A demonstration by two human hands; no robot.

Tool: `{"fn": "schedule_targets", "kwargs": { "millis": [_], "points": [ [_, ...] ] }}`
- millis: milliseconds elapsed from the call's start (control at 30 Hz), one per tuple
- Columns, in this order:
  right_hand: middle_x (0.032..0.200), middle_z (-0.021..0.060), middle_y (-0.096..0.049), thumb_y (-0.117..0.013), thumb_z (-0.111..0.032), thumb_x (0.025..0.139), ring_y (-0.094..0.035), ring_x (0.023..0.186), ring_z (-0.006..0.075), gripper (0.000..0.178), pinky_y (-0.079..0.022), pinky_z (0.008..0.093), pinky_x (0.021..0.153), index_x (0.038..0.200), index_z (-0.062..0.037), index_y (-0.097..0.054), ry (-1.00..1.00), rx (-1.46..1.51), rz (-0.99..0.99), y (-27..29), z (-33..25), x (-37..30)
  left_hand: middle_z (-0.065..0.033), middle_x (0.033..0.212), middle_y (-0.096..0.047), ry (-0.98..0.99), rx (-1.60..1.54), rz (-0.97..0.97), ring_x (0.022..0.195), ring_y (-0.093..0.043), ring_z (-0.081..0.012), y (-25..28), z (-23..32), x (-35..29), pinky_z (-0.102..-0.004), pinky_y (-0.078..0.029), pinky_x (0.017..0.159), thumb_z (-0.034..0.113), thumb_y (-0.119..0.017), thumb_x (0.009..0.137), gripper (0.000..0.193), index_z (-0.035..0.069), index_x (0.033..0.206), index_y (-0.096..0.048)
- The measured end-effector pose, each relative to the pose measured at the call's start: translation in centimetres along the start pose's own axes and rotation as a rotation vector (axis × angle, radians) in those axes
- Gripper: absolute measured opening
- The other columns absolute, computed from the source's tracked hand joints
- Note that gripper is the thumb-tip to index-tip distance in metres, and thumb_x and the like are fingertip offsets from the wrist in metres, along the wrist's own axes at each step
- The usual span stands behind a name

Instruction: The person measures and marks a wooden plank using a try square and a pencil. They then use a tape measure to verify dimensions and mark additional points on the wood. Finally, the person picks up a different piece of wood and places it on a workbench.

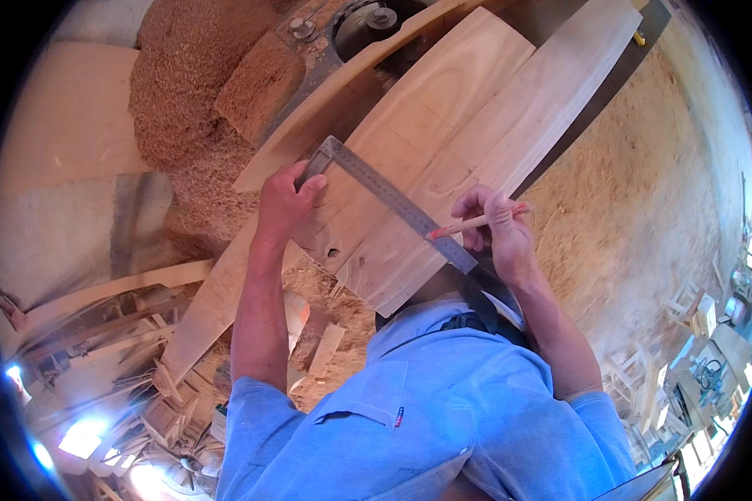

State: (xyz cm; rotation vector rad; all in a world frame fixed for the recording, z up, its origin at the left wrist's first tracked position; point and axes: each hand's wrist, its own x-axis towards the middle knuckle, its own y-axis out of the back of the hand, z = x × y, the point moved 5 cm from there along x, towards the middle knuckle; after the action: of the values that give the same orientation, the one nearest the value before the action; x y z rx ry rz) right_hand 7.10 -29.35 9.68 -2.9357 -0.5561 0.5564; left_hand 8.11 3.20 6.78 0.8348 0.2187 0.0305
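Left hand (286,202) gripping metal square (380,189) near corner, right hand (503,225) pinching pencil (468,225) over it, forearms (257,313) extended, wooden boards (430,104) underneath, sawdust heap (180,83) upper left.

Dark counter (602,102)'s mostly covered tbh, just a strip showing past the right fingers (500,209). Two wide pale boards (430,104) sit on it side by side, spanning between those and the left fingers (312,187) and stretching well beyond.
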Motion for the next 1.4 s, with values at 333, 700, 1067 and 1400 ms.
{"fn": "schedule_targets", "kwargs": {
  "millis": [333,700,1067,1400],
  "points": [
    [0.084,0.0072,-0.066,-0.067,-0.026,0.093,-0.06,0.079,0.0168,0.029,-0.048,0.0301,0.072,0.104,0.0015,-0.068,0.214,-0.219,-0.033,-1.7,-0.6,0.7,-0.0206,0.084,-0.063,-0.015,0.032,0.024,0.076,-0.061,-0.0389,-0.1,-0.2,0.1,-0.0426,-0.048,0.068,0.025,-0.072,0.084,0.028,-0.001,0.091,-0.065],
    [0.1,0.0144,-0.07,-0.061,-0.018,0.092,-0.066,0.093,0.0216,0.028,-0.05,0.0331,0.084,0.112,0.0008,-0.067,0.254,-0.414,-0.105,-4.4,-0.7,6.3,-0.0187,0.083,-0.063,0.026,0.022,0.009,0.074,-0.061,-0.0341,0.0,-0.1,0.0,-0.041,-0.047,0.069,0.028,-0.072,0.084,0.031,0.0,0.095,-0.066],
    [0.096,0.0162,-0.069,-0.062,-0.021,0.093,-0.067,0.09,0.0257,0.029,-0.051,0.0337,0.083,0.113,-0.001,-0.066,0.285,-0.508,-0.169,-7.5,-2.1,10.4,-0.0193,0.083,-0.066,0.139,0.001,-0.036,0.074,-0.063,-0.0335,0.3,0.8,-0.1,-0.0403,-0.049,0.069,0.026,-0.073,0.084,0.029,-0.001,0.094,-0.067],
    [0.085,0.0189,-0.067,-0.061,-0.011,0.085,-0.064,0.08,0.0364,0.024,-0.05,0.0417,0.071,0.105,-0.0019,-0.07,0.131,-0.898,-0.283,-1.0,-4.8,-1.9,-0.0216,0.082,-0.063,0.019,0.096,0.095,0.072,-0.06,-0.0357,0.5,1.2,-0.2,-0.0412,-0.047,0.067,0.023,-0.074,0.083,0.025,0.0,0.093,-0.066]
  ]
}}
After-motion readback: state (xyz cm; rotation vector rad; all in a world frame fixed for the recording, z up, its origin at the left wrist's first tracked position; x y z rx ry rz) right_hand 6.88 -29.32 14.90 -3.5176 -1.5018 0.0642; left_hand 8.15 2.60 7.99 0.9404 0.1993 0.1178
